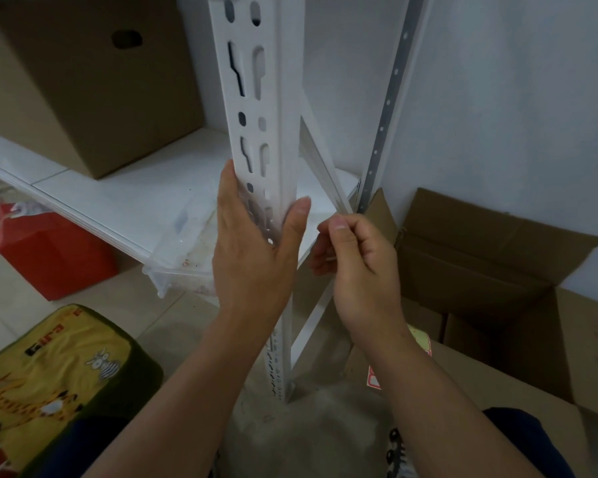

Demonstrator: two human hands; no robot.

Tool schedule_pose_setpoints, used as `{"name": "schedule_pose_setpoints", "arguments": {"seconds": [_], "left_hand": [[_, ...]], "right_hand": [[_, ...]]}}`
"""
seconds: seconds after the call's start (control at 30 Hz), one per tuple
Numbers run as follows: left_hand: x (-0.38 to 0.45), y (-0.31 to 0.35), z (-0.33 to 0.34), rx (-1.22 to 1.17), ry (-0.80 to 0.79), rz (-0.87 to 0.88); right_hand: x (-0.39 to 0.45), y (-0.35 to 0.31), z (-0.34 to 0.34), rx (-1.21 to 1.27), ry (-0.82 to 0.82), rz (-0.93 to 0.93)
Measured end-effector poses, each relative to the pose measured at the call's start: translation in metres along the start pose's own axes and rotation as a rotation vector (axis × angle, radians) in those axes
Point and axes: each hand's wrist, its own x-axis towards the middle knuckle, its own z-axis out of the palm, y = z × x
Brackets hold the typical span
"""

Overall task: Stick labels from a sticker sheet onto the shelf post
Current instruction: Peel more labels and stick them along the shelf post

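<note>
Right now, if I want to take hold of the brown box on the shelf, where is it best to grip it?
Probably by the oval hand hole in the side of the brown box that faces you. Come from the front, left of the shelf post, where the left hand rests; the post blocks the right. A matching hole opposite cannot be seen.

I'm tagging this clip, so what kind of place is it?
Probably a home storeroom: white slotted metal shelving, a closed cardboard box on it, an open carton on the tiled floor.

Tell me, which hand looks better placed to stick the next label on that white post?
Probably the right hand: it pinches something small beside the shelf post, while the left hand lies flat against it.
</note>
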Motion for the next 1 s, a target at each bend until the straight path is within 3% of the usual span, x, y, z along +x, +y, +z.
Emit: {"name": "schedule_pose_setpoints", "arguments": {"seconds": [0.6,1.0], "left_hand": [[-0.003,-0.004,-0.002,0.041,-0.036,0.004],[-0.004,0.005,0.023,0.127,0.092,0.041]], "right_hand": [[-0.003,0.007,-0.025,-0.136,-0.037,0.019],[-0.011,0.009,-0.036,-0.182,-0.028,0.011]]}}
